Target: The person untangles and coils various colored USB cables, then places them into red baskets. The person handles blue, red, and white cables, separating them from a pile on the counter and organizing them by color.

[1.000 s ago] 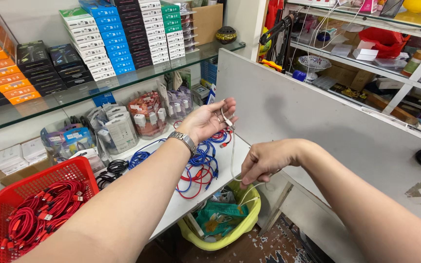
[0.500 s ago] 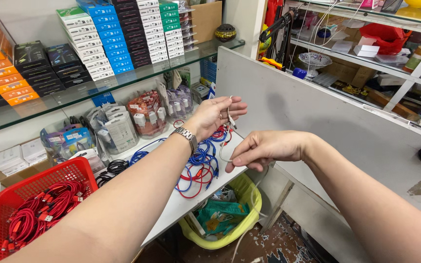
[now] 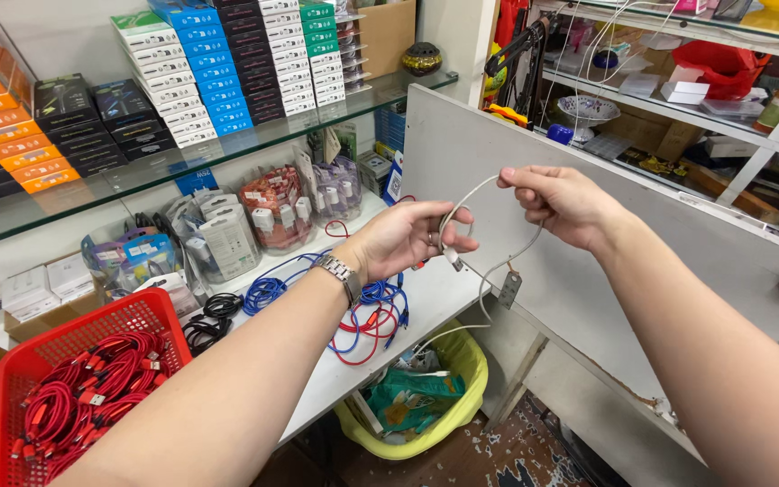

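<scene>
Two hands [image 3: 407, 239], one white cable [image 3: 489, 271], one red basket [image 3: 20, 370].

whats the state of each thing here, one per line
white cable: looped between both hands, tail hanging down
left hand: closed on the cable
right hand: pinching the cable's upper loop
red basket: full of coiled red cables
yellow bin: holds wrappers
blue and red cables: loose on the white table

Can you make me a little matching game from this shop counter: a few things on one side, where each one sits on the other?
Things:
1. thin white cable
2. red coiled cables
3. blue and red loose cables
4. green crumpled packaging

Places:
A. in the yellow plastic bin under the counter
B. in the red mesh basket
C. between the left hand and right hand
D. on the white counter

Pairs: 1-C, 2-B, 3-D, 4-A
</scene>
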